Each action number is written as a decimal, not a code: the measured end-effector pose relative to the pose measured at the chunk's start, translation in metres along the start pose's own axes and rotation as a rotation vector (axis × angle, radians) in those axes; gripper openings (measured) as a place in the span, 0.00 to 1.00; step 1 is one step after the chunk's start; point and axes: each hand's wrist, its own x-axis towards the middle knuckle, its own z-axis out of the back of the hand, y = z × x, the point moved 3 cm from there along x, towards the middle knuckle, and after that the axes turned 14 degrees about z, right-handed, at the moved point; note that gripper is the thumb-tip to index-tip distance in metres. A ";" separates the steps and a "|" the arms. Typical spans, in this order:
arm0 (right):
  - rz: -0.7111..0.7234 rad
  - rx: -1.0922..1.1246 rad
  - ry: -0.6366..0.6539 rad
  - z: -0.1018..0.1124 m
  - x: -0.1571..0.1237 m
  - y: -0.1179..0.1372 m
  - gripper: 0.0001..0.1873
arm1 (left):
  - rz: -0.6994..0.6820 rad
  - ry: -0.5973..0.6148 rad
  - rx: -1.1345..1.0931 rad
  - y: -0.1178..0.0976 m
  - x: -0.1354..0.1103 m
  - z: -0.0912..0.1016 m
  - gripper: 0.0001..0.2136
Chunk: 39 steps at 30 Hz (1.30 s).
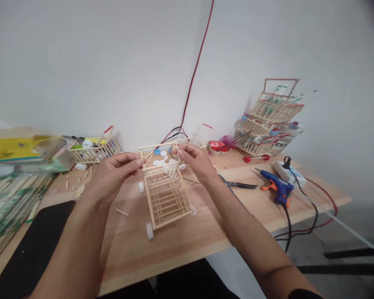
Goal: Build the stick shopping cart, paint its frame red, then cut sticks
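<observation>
A small cart made of wooden sticks [168,203] stands on the table between my hands, with white round wheels at its corners. At the left end of its raised handle frame, my left hand [118,172] pinches a stick between thumb and fingers. My right hand [195,160] grips the handle's right end the same way. The cart's slatted basket opens toward me. Just behind the handle, white and blue bottle caps [163,153] and a white scrap lie on the table.
On the right are a blue glue gun [277,189], a white power strip [289,173], black scissors [241,185] and stacked stick carts [264,120]. A red paint dish [217,146] sits at the back. To the left lie a black phone [34,249], bagged sticks [15,203] and another cart [95,151].
</observation>
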 end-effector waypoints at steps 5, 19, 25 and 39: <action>0.003 0.006 -0.005 0.000 -0.001 -0.001 0.17 | -0.007 -0.015 0.013 0.000 0.000 0.001 0.12; 0.026 -0.001 0.003 0.000 0.000 -0.003 0.17 | -0.018 -0.010 0.022 0.001 0.001 0.000 0.11; 0.037 0.038 -0.004 0.000 0.000 -0.003 0.15 | -0.016 -0.017 0.024 0.000 -0.001 0.001 0.11; 0.053 0.068 -0.017 0.000 0.000 -0.004 0.14 | -0.022 -0.029 0.040 0.001 0.000 0.003 0.12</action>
